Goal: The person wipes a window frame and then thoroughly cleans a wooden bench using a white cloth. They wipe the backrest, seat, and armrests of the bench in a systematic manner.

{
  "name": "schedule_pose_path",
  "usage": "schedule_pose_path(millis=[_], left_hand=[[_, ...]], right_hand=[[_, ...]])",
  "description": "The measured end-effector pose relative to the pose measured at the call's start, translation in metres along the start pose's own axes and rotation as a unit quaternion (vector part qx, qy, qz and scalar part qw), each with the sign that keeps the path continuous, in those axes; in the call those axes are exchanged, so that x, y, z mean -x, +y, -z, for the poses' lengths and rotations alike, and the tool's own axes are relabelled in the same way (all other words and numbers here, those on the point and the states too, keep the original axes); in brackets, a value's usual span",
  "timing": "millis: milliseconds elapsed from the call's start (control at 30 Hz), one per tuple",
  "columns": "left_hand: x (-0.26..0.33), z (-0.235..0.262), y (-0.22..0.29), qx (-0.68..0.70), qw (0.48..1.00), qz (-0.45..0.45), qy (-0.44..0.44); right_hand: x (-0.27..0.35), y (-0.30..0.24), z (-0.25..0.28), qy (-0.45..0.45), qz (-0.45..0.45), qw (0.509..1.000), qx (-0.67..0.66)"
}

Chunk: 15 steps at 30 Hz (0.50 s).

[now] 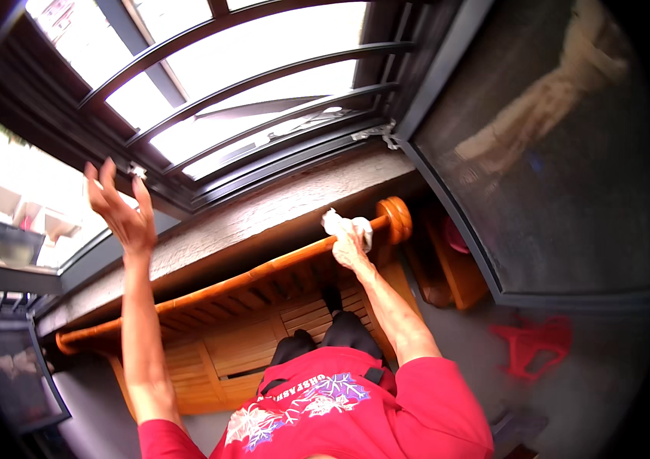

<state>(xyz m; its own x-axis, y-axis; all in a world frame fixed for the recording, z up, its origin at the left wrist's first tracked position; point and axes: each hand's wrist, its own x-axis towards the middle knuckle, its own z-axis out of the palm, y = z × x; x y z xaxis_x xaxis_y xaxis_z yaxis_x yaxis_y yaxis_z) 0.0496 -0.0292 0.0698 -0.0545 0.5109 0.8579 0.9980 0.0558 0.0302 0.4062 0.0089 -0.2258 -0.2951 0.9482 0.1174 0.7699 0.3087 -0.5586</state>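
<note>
Cloth (365, 231), white and crumpled, is bunched in the right hand (349, 249), whose fingers are closed on it and press it to the wooden top rail (241, 283) close to its right end. Folds stick out on both sides of the knuckles; how much lies under the palm cannot be told. It looks thin, light and limp, so it should give wherever it is squeezed and come to no harm; whether it is damp, and so heavier or more slippery, does not show. The best hold is probably the bunched middle, flat under the fingers, with the loose ends gathered in. The rail seems hard, rounded and glossy, stiff enough to lean on, though a slack wad might skid along it. Just beyond the cloth, the turned finial (396, 219) makes a natural stop, and a hand could wrap the slimmer bar beside it. Below lies the slatted wooden bench (180, 367). The left hand (128, 222) is raised on the other side, fingers spread, with nothing visible in it, its tips before the window frame (176, 191); contact there cannot be told. Farther out are the rough sill (279, 190), curved window bars (264, 80), a dark casement panel (554, 206) and a red plastic stool (520, 348) on the floor.
</note>
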Motion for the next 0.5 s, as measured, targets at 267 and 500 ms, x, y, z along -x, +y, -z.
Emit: schedule_pose_path(millis=[267,500], left_hand=[[0.206,-0.027,0.030,0.262,0.875,0.154,-0.377],[0.274,-0.026,0.020,0.224,0.801,0.147,-0.535]], right_hand=[[0.036,0.013,0.009,-0.040,-0.077,0.993,0.084],[0.226,0.166,0.078,0.084,-0.503,0.854,-0.101]])
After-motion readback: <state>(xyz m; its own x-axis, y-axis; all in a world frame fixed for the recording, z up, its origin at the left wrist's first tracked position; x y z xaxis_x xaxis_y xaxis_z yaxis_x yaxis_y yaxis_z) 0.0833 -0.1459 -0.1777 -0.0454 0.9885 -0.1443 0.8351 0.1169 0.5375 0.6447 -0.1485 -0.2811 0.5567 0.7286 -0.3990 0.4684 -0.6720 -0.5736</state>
